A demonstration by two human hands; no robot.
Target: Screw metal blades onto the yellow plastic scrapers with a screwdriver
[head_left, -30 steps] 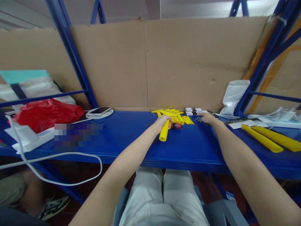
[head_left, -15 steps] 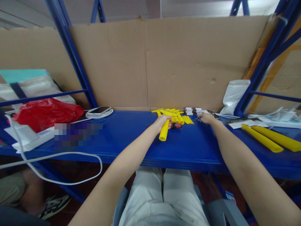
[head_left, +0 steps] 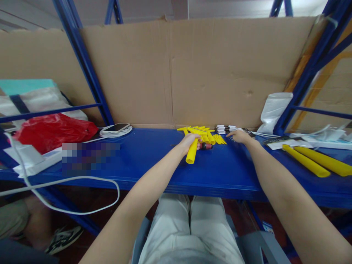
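My left hand [head_left: 190, 141] is wrapped around a yellow tubular handle [head_left: 191, 156], whose hollow-looking end points toward me. Beneath that hand, partly hidden, lies a screwdriver [head_left: 206, 146] with a dark red and black grip. Behind it are several yellow plastic parts [head_left: 210, 138] and a row of small pointed yellow pieces [head_left: 219, 139]. My right hand [head_left: 239, 136] is low over the table beside these pieces, its index finger stretched out to the left. Tiny parts under its fingers are too small to make out.
White packets with black bands [head_left: 226, 129] lie at the back, near a white pouch [head_left: 275, 112]. Two long yellow tubes [head_left: 308, 161] rest on the right. A phone [head_left: 118, 127], cable and red bag [head_left: 55, 132] sit left. Blue posts and cardboard [head_left: 132, 73] enclose the blue table [head_left: 154, 157].
My right hand has shifted slightly left, and its index finger now reaches out toward the small yellow pieces. My left hand still holds the yellow handle in the same place.
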